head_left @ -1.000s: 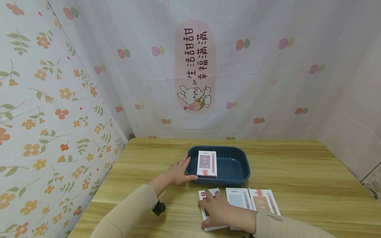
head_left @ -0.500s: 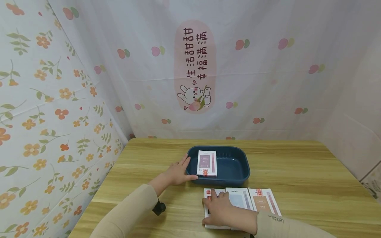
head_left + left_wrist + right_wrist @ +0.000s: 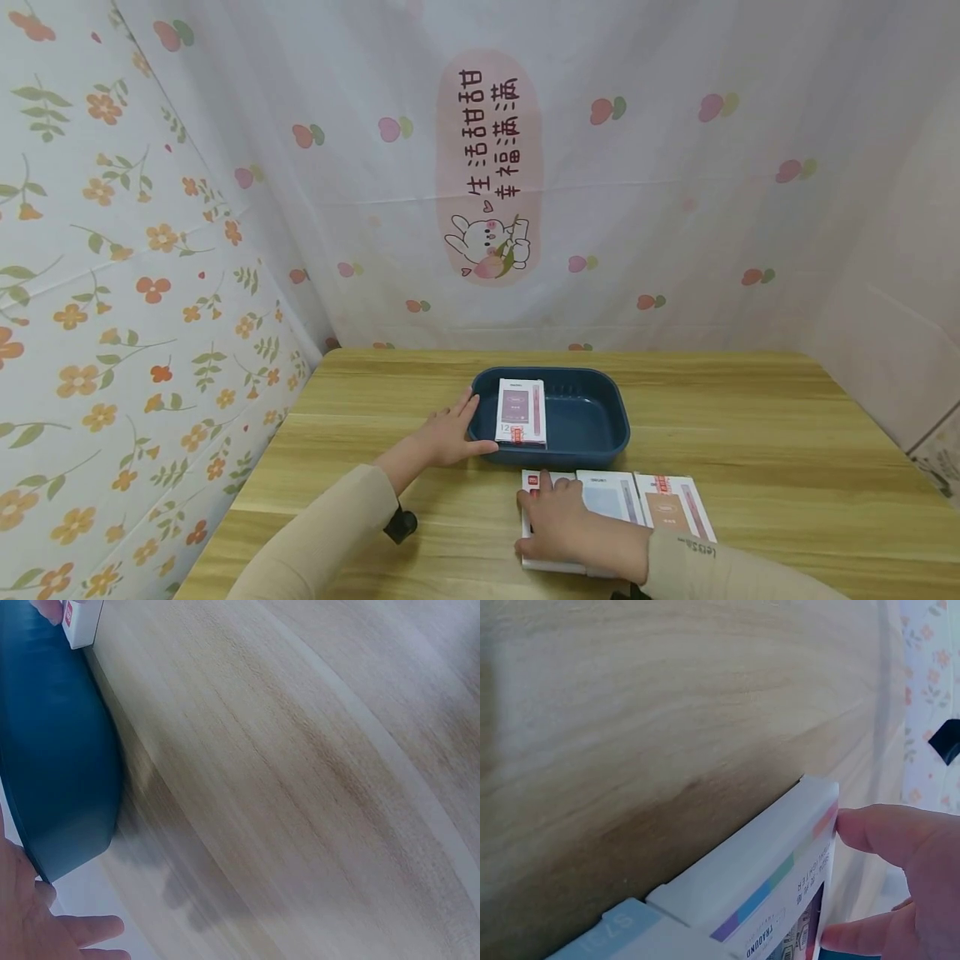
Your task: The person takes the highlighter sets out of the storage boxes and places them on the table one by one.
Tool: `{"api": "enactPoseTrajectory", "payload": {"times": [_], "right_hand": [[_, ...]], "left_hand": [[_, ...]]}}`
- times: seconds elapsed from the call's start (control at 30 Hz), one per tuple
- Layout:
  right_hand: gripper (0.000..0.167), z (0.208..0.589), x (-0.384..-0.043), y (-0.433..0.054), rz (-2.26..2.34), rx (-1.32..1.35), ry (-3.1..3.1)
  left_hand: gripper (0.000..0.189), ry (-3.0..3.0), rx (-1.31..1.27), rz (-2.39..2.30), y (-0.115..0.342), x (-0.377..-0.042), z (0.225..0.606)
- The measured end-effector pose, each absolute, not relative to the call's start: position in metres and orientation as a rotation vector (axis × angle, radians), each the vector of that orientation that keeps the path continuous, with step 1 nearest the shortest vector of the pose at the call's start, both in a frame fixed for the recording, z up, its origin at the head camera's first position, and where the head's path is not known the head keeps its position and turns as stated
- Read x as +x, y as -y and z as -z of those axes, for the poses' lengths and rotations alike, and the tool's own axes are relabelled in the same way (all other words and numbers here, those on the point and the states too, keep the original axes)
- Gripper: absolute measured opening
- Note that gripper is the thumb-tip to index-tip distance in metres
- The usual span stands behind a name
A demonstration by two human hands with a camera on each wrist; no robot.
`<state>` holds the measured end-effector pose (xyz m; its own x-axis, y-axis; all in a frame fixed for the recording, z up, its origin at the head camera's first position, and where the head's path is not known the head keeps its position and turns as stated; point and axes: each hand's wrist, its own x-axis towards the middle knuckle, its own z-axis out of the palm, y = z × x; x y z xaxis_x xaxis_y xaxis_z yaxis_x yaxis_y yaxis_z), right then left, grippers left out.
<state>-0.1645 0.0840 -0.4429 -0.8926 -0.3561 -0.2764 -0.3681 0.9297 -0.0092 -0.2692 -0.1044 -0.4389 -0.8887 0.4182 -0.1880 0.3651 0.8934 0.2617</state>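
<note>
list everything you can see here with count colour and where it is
wooden table: 1, yellow-brown, under everything
tray: 1, dark blue, on the table
purple-panel box: 1, white, in the tray's left half
red-marked box: 1, white, on the table, partly under the right hand
blue-panel box: 1, white, middle of the row of three
orange-panel box: 1, white, right end of that row
rabbit-print cloth: 1, whitish, behind the table
flower-print cloth: 1, white and orange, left side
wrist devices: 2, black, one at each wrist
sleeves: 2, beige, on the arms
left hand: 1, bare, at the tray's left end
right hand: 1, bare, on the red-marked box
</note>
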Motion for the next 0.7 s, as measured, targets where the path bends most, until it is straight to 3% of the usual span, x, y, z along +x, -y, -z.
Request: {"api": "enactPoseTrajectory", "payload": {"times": [0.7], "right_hand": [[0.067, 0.438, -0.159, -0.097, -0.006, -0.769, -2.737]], "left_hand": [[0.096, -2.821, 0.609, -0.334, 0.105, -0.269, 0.437]]}}
